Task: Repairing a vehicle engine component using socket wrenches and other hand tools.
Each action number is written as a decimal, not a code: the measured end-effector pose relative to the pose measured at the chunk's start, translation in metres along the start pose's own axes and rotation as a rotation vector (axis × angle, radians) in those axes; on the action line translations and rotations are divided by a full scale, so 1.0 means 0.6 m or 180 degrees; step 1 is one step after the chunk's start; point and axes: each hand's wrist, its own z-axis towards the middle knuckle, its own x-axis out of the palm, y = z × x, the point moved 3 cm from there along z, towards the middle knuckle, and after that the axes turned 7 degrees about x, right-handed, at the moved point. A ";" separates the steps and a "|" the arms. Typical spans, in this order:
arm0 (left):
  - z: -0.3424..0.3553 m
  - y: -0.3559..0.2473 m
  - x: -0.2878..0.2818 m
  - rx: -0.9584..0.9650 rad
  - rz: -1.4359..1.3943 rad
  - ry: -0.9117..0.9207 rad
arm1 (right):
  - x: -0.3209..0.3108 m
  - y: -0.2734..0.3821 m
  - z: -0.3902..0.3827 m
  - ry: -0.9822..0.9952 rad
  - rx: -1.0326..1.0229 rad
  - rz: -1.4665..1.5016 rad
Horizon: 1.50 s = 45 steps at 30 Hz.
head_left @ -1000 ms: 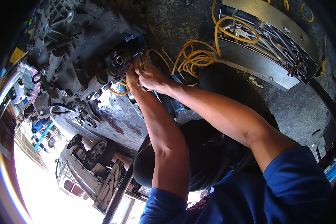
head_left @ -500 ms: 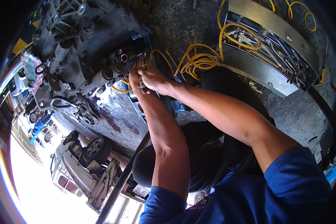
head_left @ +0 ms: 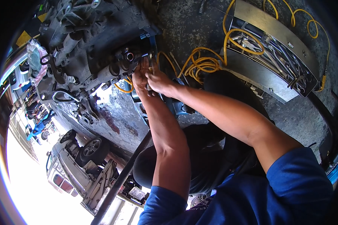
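Observation:
A large grimy metal housing (head_left: 87, 50), like a gearbox or engine, fills the upper left. Both my hands are together at its right end, beside a shiny round port (head_left: 130, 56). My right hand (head_left: 160, 81) is closed around a slim, shiny metal tool that looks like a ratchet wrench (head_left: 151, 59). A bright bar reaches from the tool's upper part toward the housing. My left hand (head_left: 140, 78) is close against the right one, its fingers bent near the bar. What they grip is hidden.
A metal toolbox (head_left: 253, 71) packed with wrenches lies at the upper right. A yellow hose (head_left: 202, 64) coils on the stained floor (head_left: 184, 28) and runs over the box. A dark pole (head_left: 125, 176) slants beside my knee. A raised vehicle (head_left: 79, 161) stands at the lower left.
The view has shifted slightly, so the housing and toolbox appear a little farther right. My hands stay at the housing's end, the right one still on the tool, with only a small shift.

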 end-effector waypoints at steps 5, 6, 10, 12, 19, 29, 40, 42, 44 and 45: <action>0.023 0.072 0.073 0.0000 -0.0672 0.0318 | -0.080 -0.069 0.063 -0.0322 -0.0149 -0.1114; 0.026 0.073 0.084 -0.0025 -0.0690 0.0258 | -0.087 -0.071 0.075 -0.0193 -0.0275 -0.1784; 0.031 0.049 0.083 -0.0192 -0.0872 0.0183 | -0.076 -0.042 0.074 -0.0620 -0.0753 -0.1580; -0.022 0.070 0.024 -0.0192 -0.0471 -0.0032 | -0.046 -0.029 0.030 0.0050 0.0618 0.0941; 0.027 0.058 0.116 -0.0220 -0.0880 0.0391 | -0.099 -0.009 0.065 -0.1397 -0.1174 -0.0730; 0.046 0.086 0.050 -0.0411 -0.0977 -0.0052 | -0.134 -0.070 0.083 -0.0830 -0.0692 -0.1522; 0.070 0.082 0.092 -0.0739 -0.0663 -0.0197 | -0.107 -0.014 0.032 -0.0913 -0.0680 -0.2255; 0.073 0.054 0.043 -0.0442 -0.0640 -0.0331 | -0.082 -0.012 0.026 -0.0499 -0.0636 -0.3135; 0.066 0.065 0.022 -0.0407 -0.0560 -0.0622 | -0.076 -0.014 0.012 -0.0493 -0.0246 -0.3088; 0.076 0.079 0.054 -0.0414 -0.0493 -0.0737 | -0.099 -0.020 0.020 -0.0585 -0.0222 -0.3121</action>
